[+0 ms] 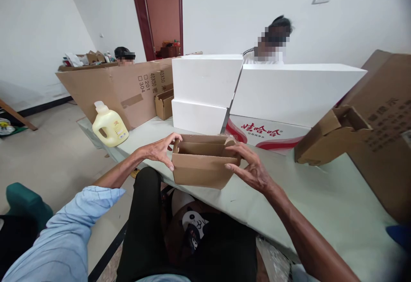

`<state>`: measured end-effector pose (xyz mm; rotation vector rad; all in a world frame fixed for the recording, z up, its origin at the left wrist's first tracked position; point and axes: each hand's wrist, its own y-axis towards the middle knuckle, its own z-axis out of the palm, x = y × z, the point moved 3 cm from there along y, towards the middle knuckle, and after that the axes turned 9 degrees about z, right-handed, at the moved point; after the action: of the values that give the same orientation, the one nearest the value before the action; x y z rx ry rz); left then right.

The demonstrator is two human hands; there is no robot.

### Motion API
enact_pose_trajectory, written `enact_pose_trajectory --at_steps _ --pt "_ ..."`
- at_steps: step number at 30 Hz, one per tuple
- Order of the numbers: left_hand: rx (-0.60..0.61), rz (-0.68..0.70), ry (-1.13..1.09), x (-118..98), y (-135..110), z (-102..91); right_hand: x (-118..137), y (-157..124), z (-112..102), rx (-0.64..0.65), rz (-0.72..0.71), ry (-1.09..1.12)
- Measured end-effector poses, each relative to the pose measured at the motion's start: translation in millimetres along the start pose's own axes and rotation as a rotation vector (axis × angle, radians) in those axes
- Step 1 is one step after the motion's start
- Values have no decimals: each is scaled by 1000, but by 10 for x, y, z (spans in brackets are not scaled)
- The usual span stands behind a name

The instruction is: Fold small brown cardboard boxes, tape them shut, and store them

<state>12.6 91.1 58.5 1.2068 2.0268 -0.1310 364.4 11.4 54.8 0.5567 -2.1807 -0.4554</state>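
Observation:
A small open brown cardboard box [201, 168] sits at the near edge of a pale green table [321, 196]. My left hand [159, 149] grips its left end, thumb and fingers pressed on the flap. My right hand [248, 164] holds the right end, fingers curled over the rim and side. The inside of the box shows folded cardboard walls and nothing else that I can see.
White foam boxes [205, 80] and a red-printed carton [263, 132] stand behind it. Another folded brown box [330, 138] lies at right, beside a large carton [388, 127]. A yellow detergent jug [111, 125] stands at left. Two people sit behind the boxes.

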Motion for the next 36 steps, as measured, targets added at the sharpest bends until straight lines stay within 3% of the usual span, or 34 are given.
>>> enact_pose_trajectory --at_steps 5,10,13,16,20,24,29,36 --pt "-216 -26 -157 95 -88 125 -226 -196 126 -320 126 146" --pt "-392 -39 -203 181 -136 239 -331 -307 319 -486 245 234" --pt "-496 -42 -216 279 -119 306 -420 -330 391 -513 318 377" --pt "-682 -48 -181 382 -89 354 -542 -345 433 -422 353 531" --pt "-893 -132 -17 468 -46 403 -638 -399 477 -195 392 415" --pt "-1038 -268 189 480 15 417 -586 -467 499 -212 357 302" --pt "-1027 -349 270 486 94 432 -514 -544 544 -188 341 251" --pt "-1024 -307 258 594 -3 460 -433 -819 569 -10 327 77"
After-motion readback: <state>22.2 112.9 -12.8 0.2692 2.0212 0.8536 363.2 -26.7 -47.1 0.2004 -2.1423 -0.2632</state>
